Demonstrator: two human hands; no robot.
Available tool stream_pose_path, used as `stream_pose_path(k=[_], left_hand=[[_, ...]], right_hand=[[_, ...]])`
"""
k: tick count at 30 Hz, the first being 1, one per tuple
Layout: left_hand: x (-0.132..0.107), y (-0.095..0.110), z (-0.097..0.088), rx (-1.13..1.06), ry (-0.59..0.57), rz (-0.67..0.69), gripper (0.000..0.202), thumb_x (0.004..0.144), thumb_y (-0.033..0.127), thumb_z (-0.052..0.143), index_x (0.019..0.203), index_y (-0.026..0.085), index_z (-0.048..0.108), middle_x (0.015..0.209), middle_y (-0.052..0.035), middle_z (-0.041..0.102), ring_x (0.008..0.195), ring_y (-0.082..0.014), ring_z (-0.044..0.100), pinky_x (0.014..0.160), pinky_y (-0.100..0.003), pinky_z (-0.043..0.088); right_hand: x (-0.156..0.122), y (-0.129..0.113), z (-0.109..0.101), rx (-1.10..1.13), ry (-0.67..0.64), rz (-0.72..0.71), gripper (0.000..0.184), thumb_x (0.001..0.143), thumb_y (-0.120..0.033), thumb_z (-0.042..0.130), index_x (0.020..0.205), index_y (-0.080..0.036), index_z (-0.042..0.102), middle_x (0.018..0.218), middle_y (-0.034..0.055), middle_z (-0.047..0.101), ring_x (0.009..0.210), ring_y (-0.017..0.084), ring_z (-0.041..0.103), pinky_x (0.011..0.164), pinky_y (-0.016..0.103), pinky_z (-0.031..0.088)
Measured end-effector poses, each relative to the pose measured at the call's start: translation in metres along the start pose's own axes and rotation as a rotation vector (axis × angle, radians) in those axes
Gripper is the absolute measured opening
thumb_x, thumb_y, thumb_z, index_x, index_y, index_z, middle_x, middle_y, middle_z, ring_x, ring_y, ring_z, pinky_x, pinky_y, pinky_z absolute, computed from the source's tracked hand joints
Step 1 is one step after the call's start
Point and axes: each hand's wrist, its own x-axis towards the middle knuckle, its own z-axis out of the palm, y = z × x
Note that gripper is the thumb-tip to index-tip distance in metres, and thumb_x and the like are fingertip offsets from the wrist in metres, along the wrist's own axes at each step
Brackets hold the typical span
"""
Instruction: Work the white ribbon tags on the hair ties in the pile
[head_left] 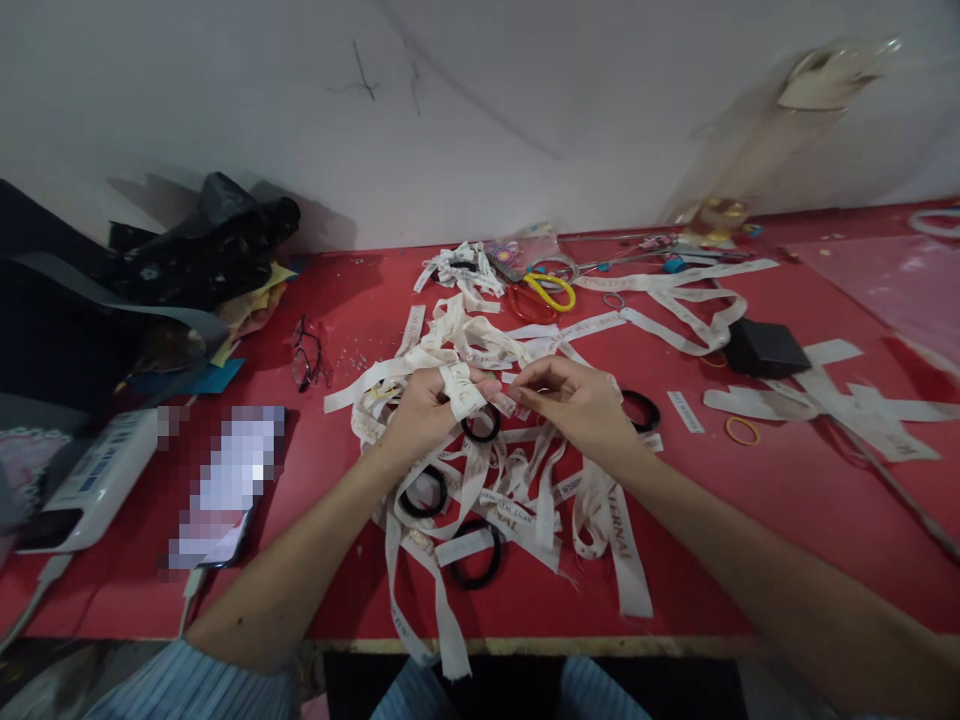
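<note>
Over a heap of printed white ribbon (517,510), my left hand (421,405) is closed on a white ribbon (462,392) with dark lettering, which passes over its fingers. A black ring (481,424), like a hair tie, is just below its fingertips; whether it is held or lies in the heap I cannot tell. Facing it, my right hand (574,395) has its thumb and index finger pinched close to the left fingertips. What sits in that pinch is too small to make out. More black rings (477,555) lie among the ribbon strips.
Scissors with yellow and red handles (551,292) lie behind the heap. To the left are a phone (229,490), a white power bank (94,485) and glasses (306,352). A black block (766,348) and more ribbon (874,405) are at the right of the red table (720,520).
</note>
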Motion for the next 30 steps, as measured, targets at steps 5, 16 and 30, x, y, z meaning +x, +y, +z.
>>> stream_pose_path(k=[5,16,30], left_hand=[[-0.002,0.005,0.0,-0.034,-0.103,-0.012,0.026,0.077,0.039,0.072,0.069,0.013,0.073,0.057,0.0007,0.057,0.052,-0.0075,0.043,0.051,-0.018,0.038],[-0.001,0.001,0.0,0.034,-0.154,-0.031,0.03,0.079,0.042,0.07,0.07,0.014,0.073,0.058,-0.0008,0.061,0.056,-0.01,0.052,0.053,-0.019,0.041],[0.002,-0.002,0.004,0.111,-0.176,-0.027,0.025,0.081,0.038,0.068,0.077,0.014,0.075,0.071,-0.0036,0.071,0.068,-0.0146,0.063,0.069,-0.023,0.048]], right_hand=[[-0.001,-0.003,0.002,-0.031,-0.038,-0.024,0.013,0.078,-0.03,0.073,0.083,-0.019,0.07,0.081,0.003,0.071,0.074,0.015,0.065,0.066,0.026,0.052],[-0.003,-0.013,0.006,0.139,-0.043,0.058,0.017,0.072,-0.033,0.076,0.079,-0.019,0.069,0.075,0.0024,0.071,0.066,0.015,0.066,0.063,0.028,0.055],[-0.003,-0.013,0.007,0.543,-0.006,0.35,0.029,0.061,-0.03,0.086,0.079,-0.018,0.066,0.07,-0.0029,0.068,0.057,0.008,0.063,0.057,0.02,0.052]])
